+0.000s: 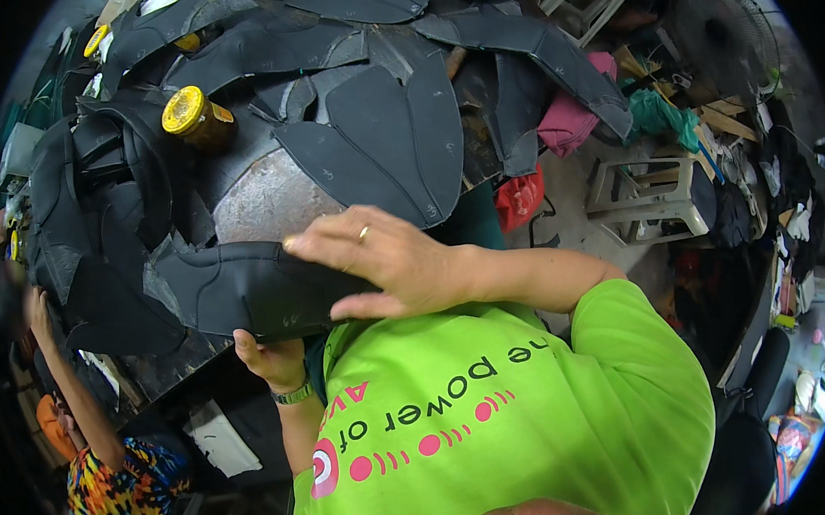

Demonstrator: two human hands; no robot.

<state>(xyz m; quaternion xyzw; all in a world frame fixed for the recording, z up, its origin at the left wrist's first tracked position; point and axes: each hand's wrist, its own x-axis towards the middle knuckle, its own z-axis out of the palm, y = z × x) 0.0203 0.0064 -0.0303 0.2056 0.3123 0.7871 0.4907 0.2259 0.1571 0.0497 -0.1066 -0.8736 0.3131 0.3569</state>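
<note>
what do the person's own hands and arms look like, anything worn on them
Both hands are ungloved. The right hand has a plain gold-coloured ring; above the left hand, a greenish wristband, perhaps a watch. The right arm has a short lime-green sleeve.

One ring (364, 233) on the right grip (389, 259), one watch (295, 394) behind the left grip (272, 359), one black panel (268, 290) touching both! One yellow-lidded jar (198, 118) just beyond, two pale stools (649, 212) and one fan (715, 31) off right!
</note>
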